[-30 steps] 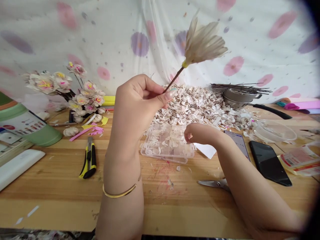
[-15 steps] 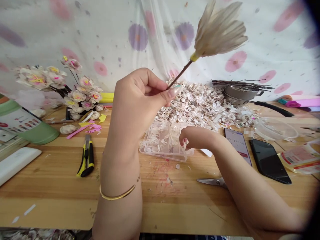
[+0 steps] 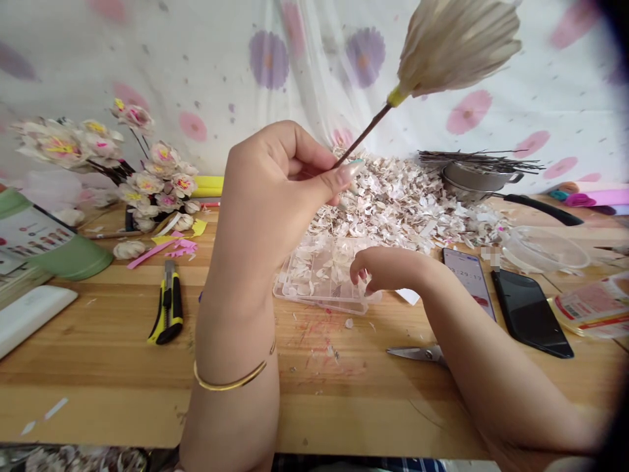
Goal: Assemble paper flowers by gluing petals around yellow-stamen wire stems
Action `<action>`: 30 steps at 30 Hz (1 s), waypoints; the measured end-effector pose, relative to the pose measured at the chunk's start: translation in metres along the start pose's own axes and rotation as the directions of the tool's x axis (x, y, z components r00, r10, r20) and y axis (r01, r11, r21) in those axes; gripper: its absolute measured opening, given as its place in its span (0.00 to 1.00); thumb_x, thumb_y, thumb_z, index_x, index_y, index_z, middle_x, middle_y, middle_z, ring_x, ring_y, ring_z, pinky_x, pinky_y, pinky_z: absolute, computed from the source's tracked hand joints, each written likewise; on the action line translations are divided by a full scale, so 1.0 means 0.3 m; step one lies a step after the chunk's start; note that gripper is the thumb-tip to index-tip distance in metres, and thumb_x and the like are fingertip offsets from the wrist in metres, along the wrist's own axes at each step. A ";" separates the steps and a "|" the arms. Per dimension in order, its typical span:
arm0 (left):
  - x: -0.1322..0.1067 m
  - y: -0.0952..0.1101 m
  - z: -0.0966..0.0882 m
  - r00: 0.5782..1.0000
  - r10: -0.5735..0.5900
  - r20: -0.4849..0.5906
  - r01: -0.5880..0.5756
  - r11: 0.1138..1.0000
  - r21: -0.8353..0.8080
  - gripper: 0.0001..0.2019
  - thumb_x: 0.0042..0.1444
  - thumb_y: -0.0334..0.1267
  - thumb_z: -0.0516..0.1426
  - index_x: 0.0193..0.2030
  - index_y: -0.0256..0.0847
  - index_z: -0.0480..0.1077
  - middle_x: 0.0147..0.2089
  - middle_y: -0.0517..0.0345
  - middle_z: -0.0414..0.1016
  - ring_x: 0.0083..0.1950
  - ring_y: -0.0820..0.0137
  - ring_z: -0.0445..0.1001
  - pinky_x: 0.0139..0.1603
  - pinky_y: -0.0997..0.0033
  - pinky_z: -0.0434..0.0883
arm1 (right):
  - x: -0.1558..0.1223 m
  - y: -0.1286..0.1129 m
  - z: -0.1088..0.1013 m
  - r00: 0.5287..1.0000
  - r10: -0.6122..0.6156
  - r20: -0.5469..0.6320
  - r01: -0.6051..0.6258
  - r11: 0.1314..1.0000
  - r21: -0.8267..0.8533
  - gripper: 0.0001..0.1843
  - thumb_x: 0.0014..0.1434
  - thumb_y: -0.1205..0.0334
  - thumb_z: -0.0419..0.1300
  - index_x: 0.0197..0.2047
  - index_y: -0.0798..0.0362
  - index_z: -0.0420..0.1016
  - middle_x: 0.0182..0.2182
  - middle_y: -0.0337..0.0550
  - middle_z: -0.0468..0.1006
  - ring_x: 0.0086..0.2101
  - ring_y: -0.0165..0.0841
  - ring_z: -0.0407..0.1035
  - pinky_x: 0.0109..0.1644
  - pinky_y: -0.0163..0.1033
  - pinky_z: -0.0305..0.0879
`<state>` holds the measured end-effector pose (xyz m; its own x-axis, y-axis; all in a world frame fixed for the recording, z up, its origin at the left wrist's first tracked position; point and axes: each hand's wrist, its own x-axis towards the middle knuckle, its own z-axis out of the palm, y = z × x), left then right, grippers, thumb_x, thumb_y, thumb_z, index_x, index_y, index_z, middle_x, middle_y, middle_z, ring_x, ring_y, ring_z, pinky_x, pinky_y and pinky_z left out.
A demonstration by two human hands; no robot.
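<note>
My left hand (image 3: 282, 190) pinches the thin brown stem of an artificial flower (image 3: 457, 49) between thumb and fingers. The flower head is made of pale, dried-looking petals, bound at the base with yellow tape, and tilts up to the right; its top runs past the frame. Low over a clear compartment tray (image 3: 322, 298) hangs my right hand (image 3: 386, 269), bent down at the wrist. Its fingers are loosely curled and apart, partly hidden behind the hand, and no held thing shows. Loose pale petals (image 3: 302, 269) lie in the tray.
Behind the tray spreads a heap of dried petals (image 3: 393, 196), beside a pan (image 3: 479, 180) topped with twigs. Scissors (image 3: 417, 354) lie by my right forearm, two phones (image 3: 531, 311) further right. A yellow-black utility knife (image 3: 168, 305) and finished flowers (image 3: 157, 183) are at left.
The flower in my left hand has moved slightly up and to the right, its head turning a little. My right hand stays almost where it was over the tray.
</note>
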<state>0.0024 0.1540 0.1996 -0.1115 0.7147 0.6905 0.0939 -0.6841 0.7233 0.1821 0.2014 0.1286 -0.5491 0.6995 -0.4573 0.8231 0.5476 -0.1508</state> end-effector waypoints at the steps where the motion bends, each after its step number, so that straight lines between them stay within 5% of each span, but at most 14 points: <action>1: 0.001 -0.001 0.001 1.000 0.002 -0.005 -0.002 1.000 -0.008 0.13 0.46 0.19 0.67 0.25 0.38 0.69 0.20 0.67 0.74 0.22 0.74 0.76 0.24 0.76 0.73 | -0.001 -0.001 0.000 1.000 0.005 0.007 -0.005 1.000 0.000 0.16 0.50 0.69 0.68 0.44 0.50 0.81 0.43 0.43 0.82 0.39 0.38 0.75 0.36 0.36 0.62; 13: 0.002 0.001 0.002 1.000 0.019 0.005 -0.020 0.998 0.063 0.15 0.45 0.17 0.66 0.25 0.40 0.68 0.21 0.71 0.73 0.22 0.73 0.77 0.24 0.73 0.73 | -0.013 0.018 -0.003 1.000 0.010 -0.008 -0.009 1.000 0.024 0.12 0.51 0.72 0.63 0.39 0.52 0.82 0.40 0.42 0.83 0.38 0.37 0.76 0.37 0.36 0.63; 23: -0.005 -0.003 -0.002 0.999 0.035 0.000 -0.035 0.999 0.026 0.13 0.46 0.30 0.71 0.25 0.41 0.69 0.22 0.64 0.75 0.24 0.71 0.75 0.25 0.71 0.73 | -0.035 0.028 -0.013 1.000 0.006 0.001 -0.006 1.000 0.025 0.20 0.49 0.66 0.69 0.47 0.48 0.80 0.44 0.43 0.81 0.41 0.40 0.75 0.37 0.36 0.64; 30: -0.007 -0.007 -0.006 1.000 0.027 0.013 -0.027 0.999 0.026 0.12 0.47 0.28 0.70 0.26 0.41 0.71 0.24 0.61 0.77 0.25 0.69 0.76 0.27 0.68 0.75 | -0.018 0.006 -0.005 0.998 0.013 0.054 -0.014 1.000 0.004 0.18 0.50 0.68 0.68 0.47 0.51 0.80 0.44 0.44 0.81 0.40 0.39 0.76 0.35 0.36 0.62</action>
<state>0.0008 0.1536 0.1966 -0.0959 0.6981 0.7095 0.1225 -0.6991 0.7045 0.1864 0.1994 0.1321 -0.5294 0.6810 -0.5060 0.8311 0.5360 -0.1482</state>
